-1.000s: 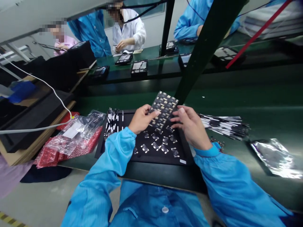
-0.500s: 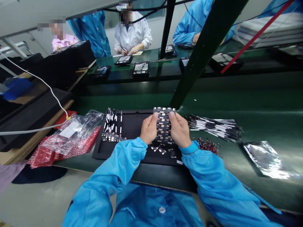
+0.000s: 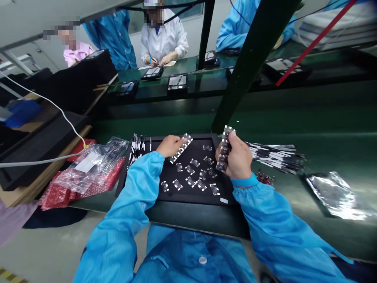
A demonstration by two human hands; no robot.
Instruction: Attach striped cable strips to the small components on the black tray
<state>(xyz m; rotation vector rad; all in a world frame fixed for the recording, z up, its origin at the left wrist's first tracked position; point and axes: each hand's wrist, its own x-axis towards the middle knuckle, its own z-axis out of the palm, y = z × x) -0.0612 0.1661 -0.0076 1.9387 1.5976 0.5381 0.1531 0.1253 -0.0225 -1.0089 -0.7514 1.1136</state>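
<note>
Right fingers curled closed around a narrow stack of black circuit strips, gripped by the edges, a sound hold for sparing the pads. Left fingers lay half open, tips resting on a single strip. Beneath, a black tray with small cut pieces scattered across it. Just right of the tray, a bundle of strips; farther right, a foil bag.

Electronics factory line: green conveyor bench, blue-smocked workers
</note>
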